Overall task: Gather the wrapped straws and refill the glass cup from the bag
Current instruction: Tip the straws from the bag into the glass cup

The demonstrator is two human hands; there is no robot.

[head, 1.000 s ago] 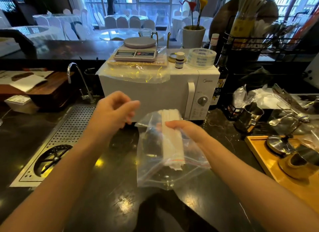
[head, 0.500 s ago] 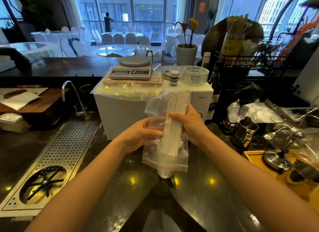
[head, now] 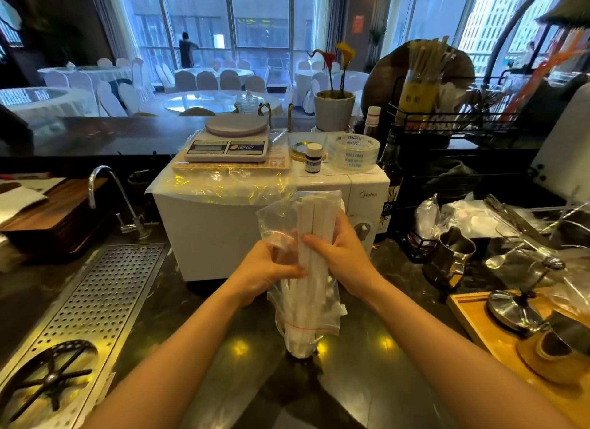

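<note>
Bag (head: 305, 313) now lower, over cup (head: 300, 345)

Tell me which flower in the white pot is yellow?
The yellow calla flower is the taller one, standing to the right in the round white pot behind the white microwave; the red calla flower beside it sits lower, to the left.

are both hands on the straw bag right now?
Yes: the left hand and right hand both grip the clear bag of wrapped straws, held upright over the counter.
</note>
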